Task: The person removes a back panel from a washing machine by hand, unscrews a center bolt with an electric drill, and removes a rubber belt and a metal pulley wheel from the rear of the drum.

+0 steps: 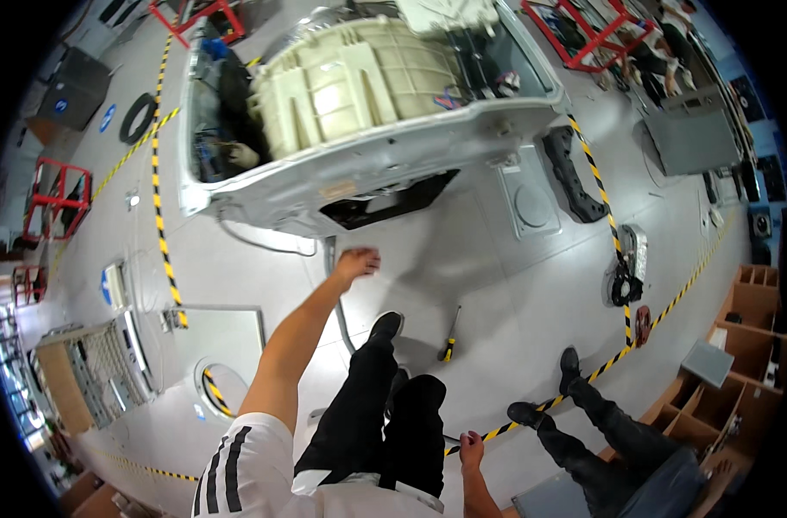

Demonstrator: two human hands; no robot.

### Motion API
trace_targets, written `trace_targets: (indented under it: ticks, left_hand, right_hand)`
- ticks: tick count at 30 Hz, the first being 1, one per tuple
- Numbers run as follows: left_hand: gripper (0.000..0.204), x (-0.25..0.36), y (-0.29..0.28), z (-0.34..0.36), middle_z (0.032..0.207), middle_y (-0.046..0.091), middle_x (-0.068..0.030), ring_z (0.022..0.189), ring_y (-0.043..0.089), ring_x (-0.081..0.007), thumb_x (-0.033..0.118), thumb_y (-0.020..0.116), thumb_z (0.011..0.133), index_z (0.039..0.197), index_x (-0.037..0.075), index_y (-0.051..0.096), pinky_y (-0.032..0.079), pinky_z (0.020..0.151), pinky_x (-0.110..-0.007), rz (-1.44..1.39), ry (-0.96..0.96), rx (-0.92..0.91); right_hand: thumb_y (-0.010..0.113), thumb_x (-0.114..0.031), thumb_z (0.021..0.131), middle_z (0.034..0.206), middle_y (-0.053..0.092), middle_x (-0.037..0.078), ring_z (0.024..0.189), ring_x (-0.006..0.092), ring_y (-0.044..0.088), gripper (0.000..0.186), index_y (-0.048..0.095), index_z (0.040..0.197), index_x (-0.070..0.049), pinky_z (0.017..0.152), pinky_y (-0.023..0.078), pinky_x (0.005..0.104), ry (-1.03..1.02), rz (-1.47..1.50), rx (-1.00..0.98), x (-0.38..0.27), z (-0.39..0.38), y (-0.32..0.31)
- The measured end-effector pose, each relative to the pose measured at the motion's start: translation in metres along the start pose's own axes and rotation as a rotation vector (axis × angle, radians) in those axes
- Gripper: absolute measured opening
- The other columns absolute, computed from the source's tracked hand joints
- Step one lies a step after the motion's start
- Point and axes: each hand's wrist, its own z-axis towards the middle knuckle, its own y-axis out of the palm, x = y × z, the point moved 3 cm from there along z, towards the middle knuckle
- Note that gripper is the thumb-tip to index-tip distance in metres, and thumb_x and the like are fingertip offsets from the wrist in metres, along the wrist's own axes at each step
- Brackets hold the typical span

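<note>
In front of me stands an opened washing machine, its pale tub (pixel 333 95) exposed inside a grey metal cabinet (pixel 393 160). My left hand (pixel 357 263) reaches out over the floor just short of the cabinet's near side, with no object visible in its loosely bent fingers. Below it runs a grey hose (pixel 338 315). Low by my right thigh, my right hand (pixel 471 449) is closed around a small greyish thing (pixel 450 443), whose kind I cannot make out. A screwdriver (pixel 449 345) with a yellow and black handle lies on the floor ahead of my feet.
Right of the machine are a grey panel (pixel 531 194) and a dark curved part (pixel 570 173). A white front panel (pixel 225 345) with a round opening lies to the left. A person in dark trousers (pixel 583 440) sits at the right, near wooden compartments (pixel 747 345). Striped tape (pixel 158 190) marks the floor.
</note>
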Motion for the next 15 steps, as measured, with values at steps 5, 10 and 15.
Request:
trace_targets:
  ticks: [5, 10, 15]
  left_hand:
    - [0.04, -0.132, -0.113, -0.158, 0.077, 0.067, -0.0117, 0.078, 0.064, -0.0298, 0.042, 0.05, 0.086, 0.077, 0.008, 0.069, 0.05, 0.071, -0.041, 1.342, 0.127, -0.108]
    - [0.028, -0.193, -0.163, -0.379, 0.073, 0.067, -0.0068, 0.058, 0.063, -0.0135, 0.028, 0.056, 0.086, 0.082, 0.003, 0.068, 0.051, 0.052, -0.027, 0.583, -0.551, 0.275]
    - [0.029, -0.244, -0.175, -0.509, 0.074, 0.067, -0.0068, 0.06, 0.063, -0.0145, 0.028, 0.055, 0.087, 0.086, 0.002, 0.067, 0.051, 0.051, -0.028, 0.397, -0.576, 0.371]
  right_hand:
    - [0.063, -0.02, 0.084, 0.088, 0.063, 0.01, 0.072, 0.0148, 0.06, 0.036, 0.056, 0.112, 0.002, 0.065, 0.048, 0.0271, -0.033, 0.094, -0.096, 0.01, -0.026, -0.015]
    - [0.062, -0.018, 0.084, 0.087, 0.061, 0.01, 0.066, 0.0161, 0.06, 0.035, 0.056, 0.112, 0.003, 0.057, 0.049, 0.0271, -0.103, 0.175, -0.179, 0.006, -0.028, -0.025]
    - [0.061, -0.02, 0.084, 0.085, 0.059, 0.009, 0.064, 0.0189, 0.061, 0.033, 0.056, 0.108, 0.001, 0.052, 0.049, 0.0269, -0.108, 0.041, -0.284, -0.013, -0.015, -0.038]
